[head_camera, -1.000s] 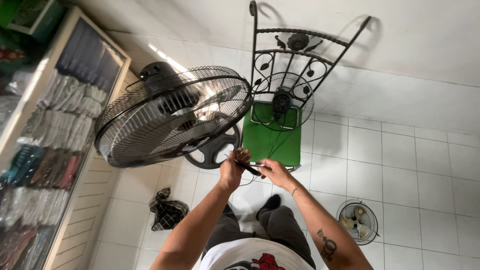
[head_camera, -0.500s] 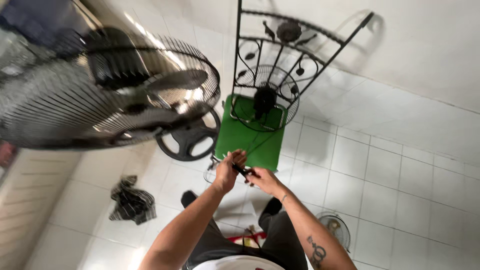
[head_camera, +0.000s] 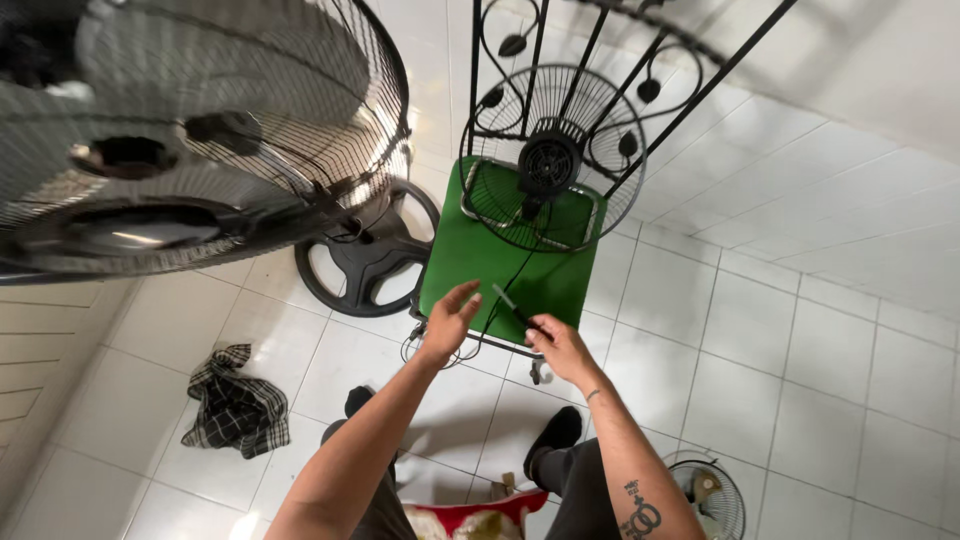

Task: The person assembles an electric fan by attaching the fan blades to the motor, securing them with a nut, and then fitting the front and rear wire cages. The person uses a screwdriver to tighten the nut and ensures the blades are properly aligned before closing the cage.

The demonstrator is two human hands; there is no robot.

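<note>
Screwdriver point(head_camera: 515, 310) sits pinched in my right hand point(head_camera: 560, 350) at centre frame, tip angled up-left over the green stool point(head_camera: 480, 265). My left hand point(head_camera: 448, 322) hangs just beside it, fingers loosely spread, holding nothing. Checked rag point(head_camera: 235, 410) lies on the floor lower left. Beyond, small fan point(head_camera: 550, 160) rests on the stool; big fan cage point(head_camera: 190, 130) fills upper left.

Checked cloth point(head_camera: 235, 408) crumpled on white tiled floor point(head_camera: 800, 400) | black round fan base point(head_camera: 365, 262) beside it | small fan point(head_camera: 712, 495) bottom right
</note>
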